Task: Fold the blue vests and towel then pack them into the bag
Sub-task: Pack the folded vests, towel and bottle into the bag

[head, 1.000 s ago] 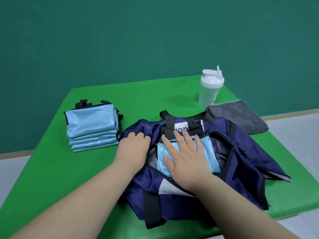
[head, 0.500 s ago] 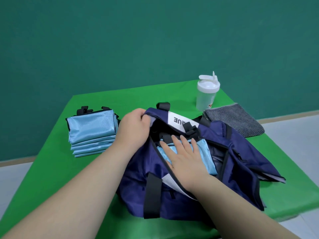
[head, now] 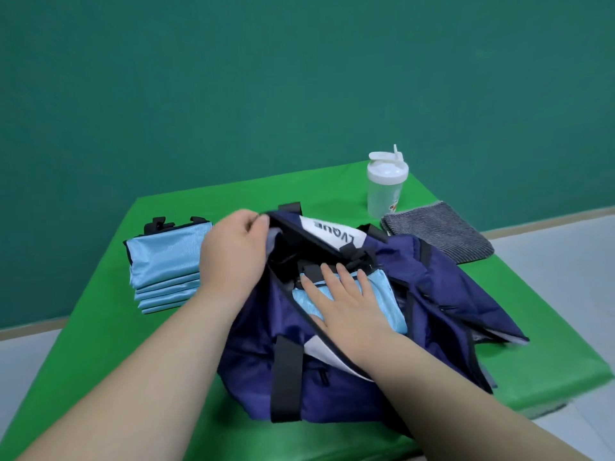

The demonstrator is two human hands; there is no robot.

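Right hand (head: 342, 304), fingers straight, is pressing a folded blue vest (head: 382, 287) flat inside the bag (head: 259, 354) beneath its palm, while left hand (head: 233, 257) is pinching the rim (head: 283, 224), ideally holding it high and wide.

The bag (head: 332, 367) is sitting mid-tabletop (head: 109, 344), toward the near edge. A stack of folded vests (head: 163, 271) is lying just to the left of the bag. One folded vest (head: 382, 287) is lying inside the bag's open mouth, and the right grip (head: 342, 301) is resting flat on top of it. The left grip (head: 233, 257) is pinching the bag's far-left rim, between the stack and the opening. Behind the bag to the right, the towel (head: 439, 234) is lying on the tabletop, and a bottle (head: 386, 191) is standing just behind it.
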